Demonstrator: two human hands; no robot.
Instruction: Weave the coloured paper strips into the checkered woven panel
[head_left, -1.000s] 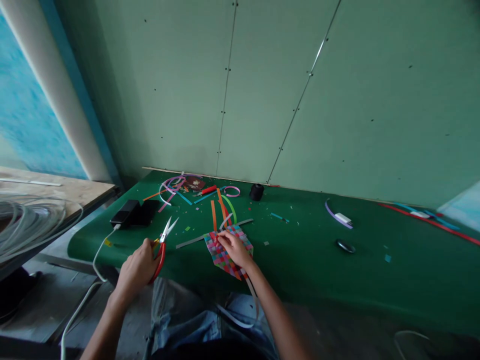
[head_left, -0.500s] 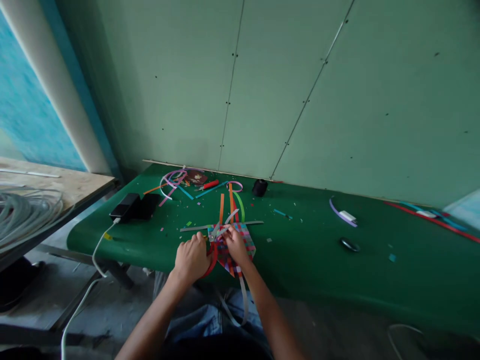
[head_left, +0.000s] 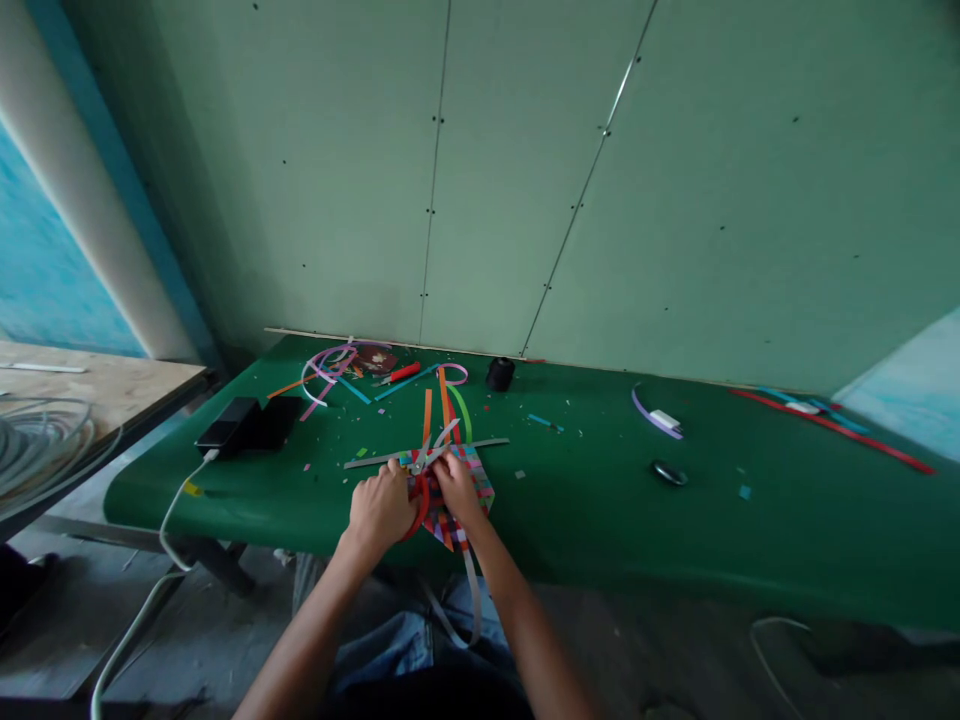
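Green tabletop carries a woven checkered piece at its near edge, lying under the right hand and just right of the left hand. The right fingers bend down onto it; whether they pinch anything I cannot tell. Left fingers curl around red-handled scissors, whose blades slant away and rightward over the piece's far left part

Weave lying near the table's front edge | scissors crossing its left corner | loose strips resting behind, leftward | cable hanging off the front left
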